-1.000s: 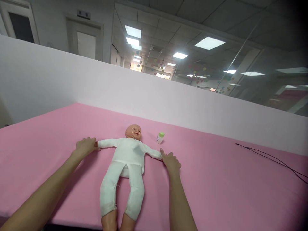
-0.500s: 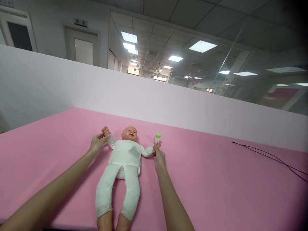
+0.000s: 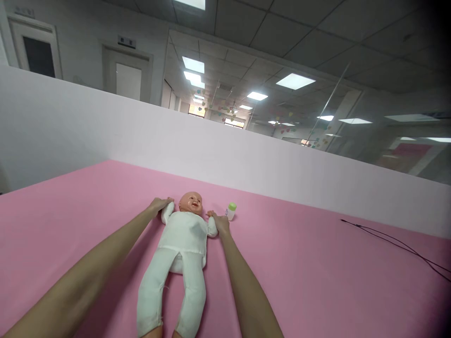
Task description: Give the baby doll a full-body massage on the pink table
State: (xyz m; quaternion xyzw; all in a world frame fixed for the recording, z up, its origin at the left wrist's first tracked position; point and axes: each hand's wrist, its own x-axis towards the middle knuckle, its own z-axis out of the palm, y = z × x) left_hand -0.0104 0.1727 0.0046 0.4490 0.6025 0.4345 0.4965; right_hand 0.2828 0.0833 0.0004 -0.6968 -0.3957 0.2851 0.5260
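Observation:
A baby doll [image 3: 183, 234] with a white cloth body lies face up on a pink surface [image 3: 299, 272], its bald head toward the far wall. My left hand [image 3: 158, 205] is closed around the doll's arm on the left, near its small hand. On the other side my right hand [image 3: 221, 224] grips the doll's other arm at the wrist. Both doll arms are bent up beside the head. Just beyond my right hand stands a small white bottle [image 3: 230, 212] with a green cap, partly covered at its lower left.
A thin black cable [image 3: 387, 241] lies across the surface at the right. Along the back runs a low white wall [image 3: 211, 145] with glass above it. Doors and ceiling lights show beyond.
Both my hands have moved inward, bringing the doll's arms from spread wide to close beside its head. The bottle and the cable have stayed in place.

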